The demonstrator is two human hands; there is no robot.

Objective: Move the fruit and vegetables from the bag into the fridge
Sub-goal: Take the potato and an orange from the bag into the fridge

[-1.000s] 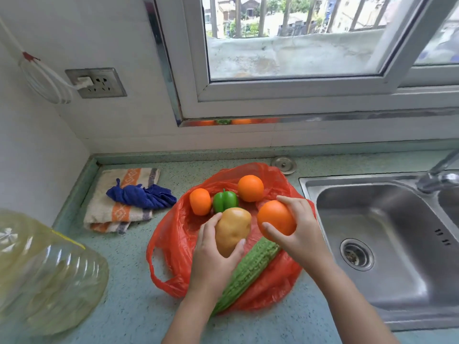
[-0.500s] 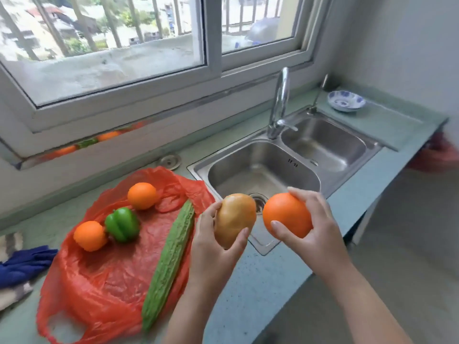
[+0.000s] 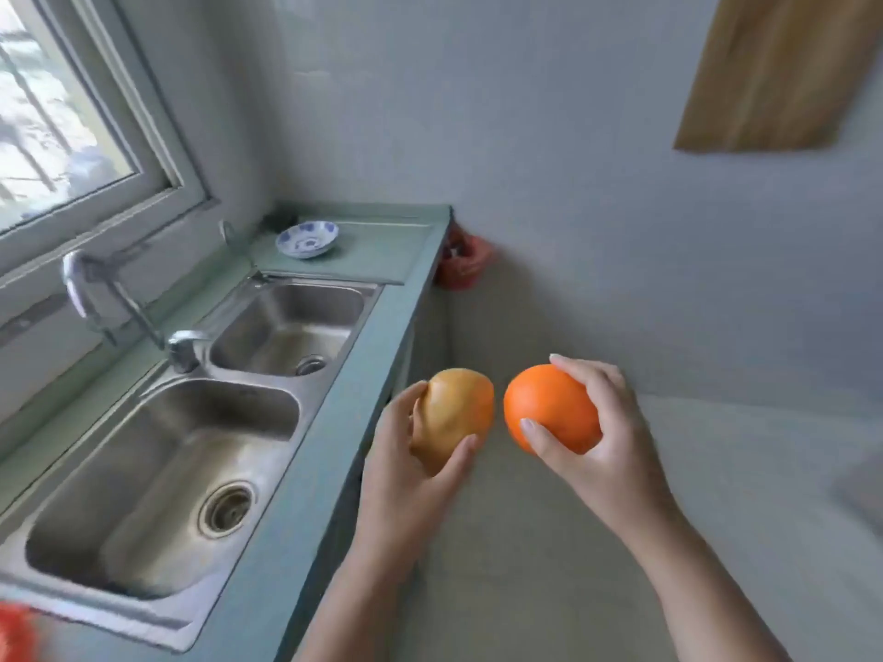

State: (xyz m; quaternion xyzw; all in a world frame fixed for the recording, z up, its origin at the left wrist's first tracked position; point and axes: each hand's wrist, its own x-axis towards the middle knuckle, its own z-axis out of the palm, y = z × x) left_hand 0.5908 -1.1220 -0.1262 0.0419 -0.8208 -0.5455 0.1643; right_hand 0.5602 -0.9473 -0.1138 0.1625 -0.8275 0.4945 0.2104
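Left hand (image 3: 406, 475) bare; right hand (image 3: 607, 451) bare; forearms seemingly sleeveless.

A stainless-steel double-basin sink (image 3: 334, 305) is set into a pale green countertop (image 3: 382, 250). A round drain (image 3: 225, 508) sits in the near basin, a second in the far basin. A chrome swan-neck faucet (image 3: 119, 303) stands at the sink's rear edge, below a white-framed window (image 3: 157, 155). A white ceramic bowl with blue pattern (image 3: 307, 238) rests on the countertop beyond the far basin. A blurred red-orange object (image 3: 462, 265) sits on the floor past the counter's end. A light brown wooden panel (image 3: 774, 69) hangs on the grey wall.
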